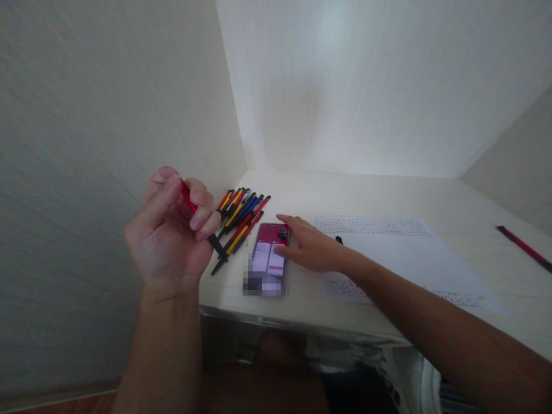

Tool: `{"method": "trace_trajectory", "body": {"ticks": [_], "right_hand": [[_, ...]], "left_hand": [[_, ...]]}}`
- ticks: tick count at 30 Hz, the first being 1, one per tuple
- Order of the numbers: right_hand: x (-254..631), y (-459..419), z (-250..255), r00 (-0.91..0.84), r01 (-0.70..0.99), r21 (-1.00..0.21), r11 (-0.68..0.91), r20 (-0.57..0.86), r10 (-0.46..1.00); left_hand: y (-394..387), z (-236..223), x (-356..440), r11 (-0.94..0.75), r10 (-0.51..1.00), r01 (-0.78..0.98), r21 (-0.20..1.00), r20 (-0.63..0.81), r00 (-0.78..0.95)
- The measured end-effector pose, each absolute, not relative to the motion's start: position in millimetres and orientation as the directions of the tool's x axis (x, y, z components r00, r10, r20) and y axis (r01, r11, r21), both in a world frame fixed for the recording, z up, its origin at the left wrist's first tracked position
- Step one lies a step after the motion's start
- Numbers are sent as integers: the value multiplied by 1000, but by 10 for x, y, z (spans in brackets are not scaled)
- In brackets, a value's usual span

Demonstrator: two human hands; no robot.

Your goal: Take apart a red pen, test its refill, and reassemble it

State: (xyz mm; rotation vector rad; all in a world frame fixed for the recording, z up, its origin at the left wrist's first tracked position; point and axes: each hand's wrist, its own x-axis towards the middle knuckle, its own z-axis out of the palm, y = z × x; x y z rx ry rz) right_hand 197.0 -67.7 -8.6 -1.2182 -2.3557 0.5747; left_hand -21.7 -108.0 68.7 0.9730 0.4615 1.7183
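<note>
My left hand (172, 230) is raised at the left, palm towards me, with its fingers closed round a red pen (188, 196) whose black end slants down to the right. Below and to the right lies a smartphone (264, 259) with a lit screen, its lower part blurred out. At the phone's right edge is my right hand (308, 244), fingers stretched forward and thumb over the screen; whether the thumb touches the glass I cannot tell. Beside the phone, several pens (241, 215) in red, yellow, blue and black lie in a loose heap.
A sheet of paper (379, 247) with small handwriting at top and bottom lies under my right forearm. A black tip (338, 240) pokes out there. Another red and black pen (524, 244) lies at far right. Pale panels wall in the desk (357, 192) at left, back and right.
</note>
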Motion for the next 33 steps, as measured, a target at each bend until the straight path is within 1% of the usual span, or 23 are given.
{"method": "trace_trajectory", "body": {"ticks": [2, 5, 10, 14, 20, 22, 23, 25, 26, 28, 30, 32, 33], "right_hand": [[1978, -654, -97, -530, 647, -537, 541, 193, 826], [1996, -614, -122, -540, 650, -531, 543, 179, 822], [2016, -571, -104, -552, 669, -505, 545, 154, 820], [2028, -586, -56, -576, 654, -481, 584, 183, 797], [2037, -611, -112, -575, 624, -478, 618, 255, 778], [2049, -575, -104, -526, 587, -532, 610, 323, 787], [2060, -545, -86, -483, 543, -591, 596, 361, 798], [2093, -473, -28, -375, 377, -773, 511, 377, 847], [2113, -438, 7, -330, 282, -851, 444, 348, 877], [2154, -395, 84, -293, 102, -949, 298, 258, 920], [2190, -409, 164, -345, -65, -984, 168, 180, 921], [2216, -478, 248, -474, -213, -977, 27, 128, 871], [2225, -523, 289, -539, -261, -965, -38, 113, 834]], "left_hand": [[-1083, 688, -209, -344, 927, -619, 706, 360, -104], [-1085, 679, -166, -314, 927, -656, 687, 370, -57], [-1095, 660, -34, -186, 928, -746, 640, 364, 80], [-1145, 683, 60, -110, 925, -797, 594, 356, 137], [-1230, 759, 114, -120, 924, -807, 578, 362, 122], [-1243, 795, 140, -150, 917, -807, 572, 384, 102], [-1248, 817, 160, -171, 913, -807, 564, 399, 85], [-1260, 866, 211, -212, 899, -810, 547, 434, 58], [-1266, 891, 242, -232, 892, -812, 536, 451, 43], [-1280, 932, 311, -265, 879, -807, 528, 476, 23], [-1287, 954, 395, -297, 867, -789, 537, 498, 13], [-1281, 950, 502, -342, 860, -758, 555, 511, -14], [-1271, 941, 565, -373, 854, -742, 558, 519, -40]]}}
